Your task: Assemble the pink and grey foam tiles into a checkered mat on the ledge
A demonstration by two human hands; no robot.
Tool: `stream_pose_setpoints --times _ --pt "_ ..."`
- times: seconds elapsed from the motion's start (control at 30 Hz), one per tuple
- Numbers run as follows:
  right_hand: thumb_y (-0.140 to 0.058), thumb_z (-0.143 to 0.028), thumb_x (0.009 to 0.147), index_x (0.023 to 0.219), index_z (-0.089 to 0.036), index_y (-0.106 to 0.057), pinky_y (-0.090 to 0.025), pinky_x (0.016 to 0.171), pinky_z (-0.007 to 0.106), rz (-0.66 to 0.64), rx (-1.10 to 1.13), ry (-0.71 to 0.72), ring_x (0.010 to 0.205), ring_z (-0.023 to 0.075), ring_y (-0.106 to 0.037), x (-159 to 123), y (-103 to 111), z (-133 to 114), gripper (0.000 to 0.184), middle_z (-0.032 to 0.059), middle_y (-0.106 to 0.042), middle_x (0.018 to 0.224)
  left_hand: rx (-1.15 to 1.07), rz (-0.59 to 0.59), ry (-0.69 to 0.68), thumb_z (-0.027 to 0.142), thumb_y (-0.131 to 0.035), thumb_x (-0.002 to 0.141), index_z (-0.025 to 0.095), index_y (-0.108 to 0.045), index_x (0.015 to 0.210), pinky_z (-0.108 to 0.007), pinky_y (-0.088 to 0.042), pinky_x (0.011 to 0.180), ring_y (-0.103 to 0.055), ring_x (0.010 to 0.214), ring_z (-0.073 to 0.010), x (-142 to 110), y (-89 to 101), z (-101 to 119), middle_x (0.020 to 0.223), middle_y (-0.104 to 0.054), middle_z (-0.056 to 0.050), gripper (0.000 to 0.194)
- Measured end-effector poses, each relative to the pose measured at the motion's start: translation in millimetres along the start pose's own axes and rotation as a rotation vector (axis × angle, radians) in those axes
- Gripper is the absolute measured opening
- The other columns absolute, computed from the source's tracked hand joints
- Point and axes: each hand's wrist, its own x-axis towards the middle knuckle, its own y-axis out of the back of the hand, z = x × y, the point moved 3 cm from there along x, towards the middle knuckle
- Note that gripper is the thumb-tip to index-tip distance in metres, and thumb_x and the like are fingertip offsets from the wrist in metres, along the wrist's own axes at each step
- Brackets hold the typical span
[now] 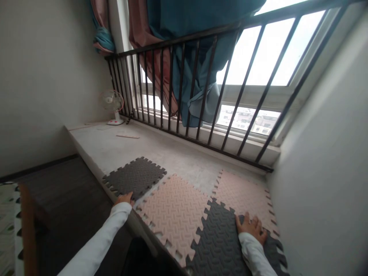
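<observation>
Interlocking foam mat tiles lie on a raised concrete window ledge (pixel 178 157). My left hand (pixel 124 198) grips the near edge of a loose dark grey tile (pixel 134 177), fingers curled under it. My right hand (pixel 252 226) lies flat, fingers spread, on another dark grey tile (pixel 221 241) at the near right. That tile is joined to a pink tile (pixel 175 211) on its left and a pink tile (pixel 244 193) behind it. Both arms wear white sleeves.
A black metal railing (pixel 201 88) runs along the window behind the ledge, with teal and pink curtains (pixel 184 46) hanging over it. A small fan (pixel 112 105) and a thin strip (pixel 128 136) sit at the ledge's far left. Dark floor lies below left; a white wall closes the right.
</observation>
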Motion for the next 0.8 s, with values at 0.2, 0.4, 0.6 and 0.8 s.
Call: stream_pose_setpoints --times 0.2,0.4,0.6,0.8 --pt "-0.029 -0.058 0.072 0.119 -0.021 -0.043 -0.020 0.088 0.051 0.041 -0.041 0.007 0.114 0.0290 -0.032 -1 -4 0 0.061 0.0151 -0.040 0.124 -0.332 0.132 -0.032 0.028 -0.041 0.077 0.015 -0.049 0.115 -0.026 -0.041 0.081 -0.054 0.095 -0.0194 21 41.0 95 0.103 -0.061 -0.009 0.041" --pt "-0.038 -0.058 0.069 0.117 -0.022 -0.046 -0.018 0.092 0.046 0.068 -0.071 -0.029 0.115 0.0258 -0.032 -6 7 -3 0.060 0.0138 -0.041 0.125 -0.443 0.102 -0.292 0.026 -0.039 0.077 0.018 -0.049 0.114 -0.021 -0.039 0.083 -0.054 0.094 -0.0143 6 23.1 249 0.100 -0.061 -0.007 0.039" --pt "-0.033 -0.058 0.072 0.117 -0.021 -0.046 -0.019 0.091 0.047 0.136 -0.069 0.011 0.114 0.0263 -0.034 -7 3 -1 0.060 0.0149 -0.040 0.125 -0.399 0.030 -0.455 0.024 -0.041 0.075 0.021 -0.052 0.112 -0.022 -0.039 0.081 -0.054 0.092 -0.0150 -21 -15.9 340 0.096 -0.062 -0.008 0.039" --pt "-0.032 -0.059 0.072 0.118 -0.020 -0.045 -0.017 0.092 0.047 0.124 -0.074 0.019 0.115 0.0269 -0.032 -9 5 -1 0.062 0.0154 -0.039 0.127 -0.295 -0.033 -0.561 0.026 -0.039 0.073 0.022 -0.052 0.112 -0.024 -0.038 0.082 -0.052 0.093 -0.0162 -33 -38.5 367 0.098 -0.061 -0.008 0.041"
